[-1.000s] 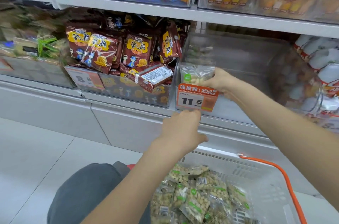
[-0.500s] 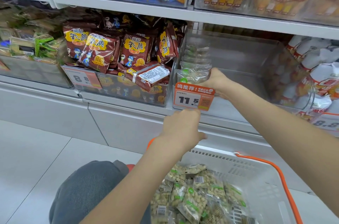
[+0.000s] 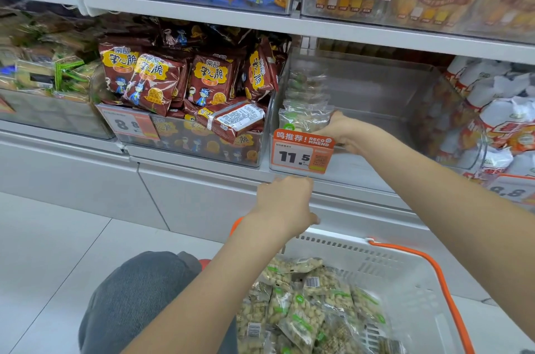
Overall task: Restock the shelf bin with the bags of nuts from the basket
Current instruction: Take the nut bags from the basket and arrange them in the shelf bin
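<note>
The head camera looked down at a shop shelf and a basket on the floor. The right hand (image 3: 344, 133) reached into a clear plastic shelf bin (image 3: 376, 84) on the lower shelf, its fingers curled round the edge of a bag of nuts (image 3: 304, 119) standing upright at the bin's front left corner. More bags of the same kind (image 3: 305, 87) stood in a row behind it along the bin's left wall. An orange price tag reading 11.5 (image 3: 301, 153) was fixed to the front of the bin, just below the held bag.

The left hand (image 3: 286, 206) hovered below the tag, above the far rim of a white basket (image 3: 405, 275) with orange handles. Its fingers were curled under, seen from the back, and whether they held anything could not be told. The basket held a heap of clear bags of nuts (image 3: 307, 313) with green labels.

Left of the bin, another bin held dark red snack packets (image 3: 208, 78). A grey-clad knee (image 3: 136, 298) showed at the bottom left.
</note>
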Available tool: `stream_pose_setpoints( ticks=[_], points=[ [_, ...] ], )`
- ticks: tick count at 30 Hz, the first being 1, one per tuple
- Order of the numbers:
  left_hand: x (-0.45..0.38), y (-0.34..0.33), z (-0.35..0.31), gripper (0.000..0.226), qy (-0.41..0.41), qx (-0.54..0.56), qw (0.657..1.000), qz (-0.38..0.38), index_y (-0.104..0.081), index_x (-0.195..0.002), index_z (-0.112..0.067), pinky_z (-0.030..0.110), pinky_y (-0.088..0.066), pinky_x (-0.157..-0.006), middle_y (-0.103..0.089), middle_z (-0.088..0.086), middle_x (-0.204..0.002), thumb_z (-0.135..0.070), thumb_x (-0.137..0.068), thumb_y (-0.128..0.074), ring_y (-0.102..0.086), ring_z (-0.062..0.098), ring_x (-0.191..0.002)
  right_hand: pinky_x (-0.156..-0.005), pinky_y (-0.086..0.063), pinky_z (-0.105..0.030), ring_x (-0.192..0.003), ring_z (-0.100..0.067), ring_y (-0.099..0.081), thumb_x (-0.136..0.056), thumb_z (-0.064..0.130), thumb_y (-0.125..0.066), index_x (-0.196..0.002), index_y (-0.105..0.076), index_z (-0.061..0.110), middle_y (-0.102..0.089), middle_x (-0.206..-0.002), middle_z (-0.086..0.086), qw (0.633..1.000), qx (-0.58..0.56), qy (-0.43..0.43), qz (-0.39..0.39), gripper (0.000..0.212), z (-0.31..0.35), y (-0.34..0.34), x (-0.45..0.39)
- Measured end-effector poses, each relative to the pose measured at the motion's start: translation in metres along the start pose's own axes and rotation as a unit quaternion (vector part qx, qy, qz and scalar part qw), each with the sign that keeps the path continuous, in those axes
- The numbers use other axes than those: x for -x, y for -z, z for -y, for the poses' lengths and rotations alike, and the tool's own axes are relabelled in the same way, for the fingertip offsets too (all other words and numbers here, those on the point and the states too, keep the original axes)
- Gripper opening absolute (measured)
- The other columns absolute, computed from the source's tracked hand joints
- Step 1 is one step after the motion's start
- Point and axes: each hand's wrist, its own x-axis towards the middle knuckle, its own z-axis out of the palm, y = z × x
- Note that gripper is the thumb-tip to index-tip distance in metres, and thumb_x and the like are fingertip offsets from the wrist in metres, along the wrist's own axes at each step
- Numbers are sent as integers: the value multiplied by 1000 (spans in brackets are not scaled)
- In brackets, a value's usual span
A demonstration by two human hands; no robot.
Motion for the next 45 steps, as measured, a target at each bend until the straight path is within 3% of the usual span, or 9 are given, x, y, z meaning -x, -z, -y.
stream_pose_setpoints(
  ticks=[7,14,19,28,31,35,39,42,45],
  points=[
    [-4,-5,6,48,4,-24,1000,-3,-50,-122,-17,39,-41,-86,-56,5,-125,-44,-85,-65,-52,28,-114,-69,-48,-18,-108,-23,-53,-77,27,-79,-143,-21,16,-48,-135,-12,997,13,73,-36,88,-15,25,25],
    [-14,-23,3,45,-2,-55,998,6,-50,-122,-16,36,-42,-82,-58,6,-122,-44,-88,-61,-56,29,-109,-77,-45,-24,-78,-8,-55,-85,16,-66,-116,-48,15,-59,-94,-1,922,-90,242,-288,36,-69,16,62],
    [-22,-62,4,39,-7,-76,993,87,-51,-121,-15,39,-46,-88,-57,6,-123,-37,-90,-59,-54,30,-112,-103,-37,-25,-125,-7,-43,-90,1,-54,-125,-41,13,-49,-130,-3,896,-82,322,-293,39,-151,-23,90],
    [-18,-189,22,16,108,91,959,246,-59,-100,-9,27,-39,-64,-57,6,-88,-16,-86,-60,-60,27,-93,-92,-46,-33,-119,-22,-52,-92,16,-57,-133,-38,20,-50,-136,-2,985,148,90,3,45,-307,-109,92],
    [-7,-229,27,43,173,141,939,262,-51,-126,-7,22,-43,-68,-60,6,-109,-22,-88,-63,-57,20,-96,-76,-52,-34,-97,-19,-61,-90,17,-61,-134,-36,22,-61,-119,-3,977,162,31,133,50,-319,-131,87],
    [-4,-263,34,24,269,226,896,270,-54,-95,-10,25,-52,-64,-56,-1,-84,-27,-85,-68,-55,12,-75,-64,-51,-24,-76,-11,-59,-85,21,-69,-111,-50,13,-66,-97,0,985,33,-95,143,34,-339,-168,73],
    [-9,-283,33,50,310,340,854,242,-53,-120,-4,24,-49,-78,-61,3,-109,-33,-83,-70,-59,16,-96,-70,-54,-27,-98,-20,-62,-81,23,-74,-119,-52,10,-64,-109,-6,892,-293,-309,148,46,-348,-204,68],
    [-12,-284,37,35,338,407,814,239,-61,-104,-4,33,-53,-87,-60,-3,-85,-22,-78,-77,-65,22,-96,-72,-59,-39,-101,-28,-64,-69,25,-83,-133,-42,14,-64,-117,-13,843,-382,-357,128,77,-349,-211,70],
    [-13,-275,47,50,345,502,741,283,-61,-119,-1,35,-57,-83,-69,6,-101,-7,-73,-79,-68,23,-95,-56,-57,-30,-82,-21,-66,-81,9,-73,-127,-50,10,-70,-96,-8,801,-446,-364,165,52,-340,-191,72]
  ],
)
